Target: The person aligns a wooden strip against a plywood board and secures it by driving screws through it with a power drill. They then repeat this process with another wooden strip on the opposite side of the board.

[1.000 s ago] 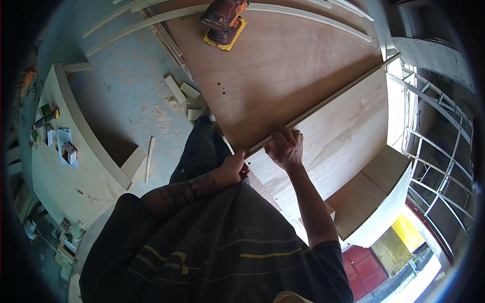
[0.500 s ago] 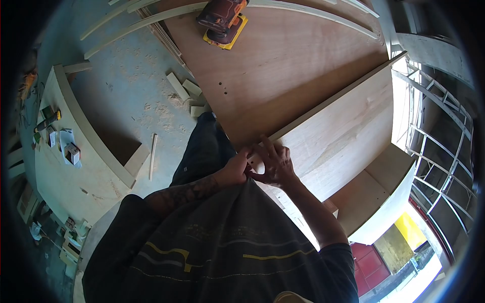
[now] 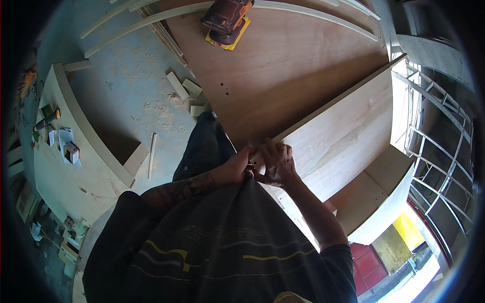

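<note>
The front of a dark shirt (image 3: 222, 227) is drawn up into a peak between my two hands. My left hand (image 3: 236, 167) is closed at this peak, pinching the cloth. Close against it, my right hand (image 3: 276, 164) has its thumb and fingers bent inward at the same cloth, its knuckles beside the near end of a pale plywood panel (image 3: 343, 121). What lies between the fingertips is mostly hidden. The panel stands on edge along a wide brown plywood sheet (image 3: 283, 60).
An orange-and-black power sander (image 3: 227, 25) with a yellow base rests on the brown sheet. Curved wooden strips (image 3: 323, 17) cross the far side. Wood offcuts (image 3: 177, 86) and sawdust lie on the floor. A curved wooden piece (image 3: 91, 151) at left carries a drill-like tool (image 3: 48, 120) and small boxes.
My hands stay together at the shirt, with the right fingers shifting slightly. The view has moved a little, so the sander appears slightly farther right.
</note>
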The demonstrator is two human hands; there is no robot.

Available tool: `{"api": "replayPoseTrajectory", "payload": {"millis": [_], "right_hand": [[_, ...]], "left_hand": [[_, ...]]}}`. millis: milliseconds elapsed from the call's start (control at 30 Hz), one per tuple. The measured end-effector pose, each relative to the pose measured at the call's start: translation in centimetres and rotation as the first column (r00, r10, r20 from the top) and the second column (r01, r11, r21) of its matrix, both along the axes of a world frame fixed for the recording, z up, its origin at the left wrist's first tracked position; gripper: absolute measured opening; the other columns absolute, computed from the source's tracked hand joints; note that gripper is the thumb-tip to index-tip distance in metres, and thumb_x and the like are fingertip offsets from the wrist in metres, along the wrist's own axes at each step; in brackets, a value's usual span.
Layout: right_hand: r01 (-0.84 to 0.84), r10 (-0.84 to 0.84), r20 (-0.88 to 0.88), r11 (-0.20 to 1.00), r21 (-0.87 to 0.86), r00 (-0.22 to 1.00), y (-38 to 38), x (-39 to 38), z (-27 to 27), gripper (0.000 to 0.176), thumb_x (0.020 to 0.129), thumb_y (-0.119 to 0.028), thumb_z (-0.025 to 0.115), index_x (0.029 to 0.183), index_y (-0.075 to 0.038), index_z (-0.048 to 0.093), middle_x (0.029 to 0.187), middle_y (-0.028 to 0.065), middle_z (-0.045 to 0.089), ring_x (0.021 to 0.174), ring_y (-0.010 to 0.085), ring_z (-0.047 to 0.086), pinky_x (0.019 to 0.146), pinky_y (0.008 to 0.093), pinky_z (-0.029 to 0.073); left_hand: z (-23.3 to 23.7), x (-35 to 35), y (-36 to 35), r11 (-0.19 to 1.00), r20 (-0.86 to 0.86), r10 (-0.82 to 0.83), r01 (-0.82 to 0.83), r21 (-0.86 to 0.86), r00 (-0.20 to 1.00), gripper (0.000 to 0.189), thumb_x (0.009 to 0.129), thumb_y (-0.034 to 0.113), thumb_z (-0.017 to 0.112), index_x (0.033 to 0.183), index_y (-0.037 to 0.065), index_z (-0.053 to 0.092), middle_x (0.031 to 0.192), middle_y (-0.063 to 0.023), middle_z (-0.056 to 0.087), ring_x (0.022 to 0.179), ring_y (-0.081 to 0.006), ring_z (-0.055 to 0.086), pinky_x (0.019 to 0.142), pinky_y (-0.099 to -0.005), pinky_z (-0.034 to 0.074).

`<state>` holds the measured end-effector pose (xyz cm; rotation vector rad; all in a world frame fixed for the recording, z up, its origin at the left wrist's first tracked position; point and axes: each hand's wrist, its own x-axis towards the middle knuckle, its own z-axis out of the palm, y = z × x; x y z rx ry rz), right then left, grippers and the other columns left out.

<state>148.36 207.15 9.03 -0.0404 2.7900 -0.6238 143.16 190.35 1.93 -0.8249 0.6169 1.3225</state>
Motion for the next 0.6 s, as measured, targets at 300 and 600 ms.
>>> {"api": "replayPoseTrajectory", "payload": {"millis": [300,600], "right_hand": [[-0.033,0.032,0.054,0.999,0.014,0.998,1.1,-1.1,1.4,0.067,0.074,-0.049,0.08,0.126,-0.01,0.064,0.132,0.0166,0.057,0.111,0.0382,0.055,0.093,0.0511,0.045],[-0.054,0.052,0.061,0.998,0.021,0.997,1.5,-0.4,1.1,0.073,0.065,-0.04,0.079,0.131,-0.013,0.065,0.129,0.0107,0.061,0.101,0.0305,0.052,0.092,0.0461,0.041]], "left_hand": [[-0.2,-4.3,-1.0,0.835,-0.671,-0.369,0.547,0.065,0.643,0.029,0.113,0.021,0.043,0.122,0.002,0.064,0.109,-0.0092,0.069,0.095,-0.0161,0.069,0.077,-0.0339,0.059],[-3.7,-5.0,-0.8,0.692,-0.854,-0.27,0.706,0.148,0.444,0.036,0.11,0.028,0.051,0.122,-0.001,0.069,0.114,-0.0125,0.07,0.096,-0.0198,0.073,0.082,-0.0348,0.063]]}}
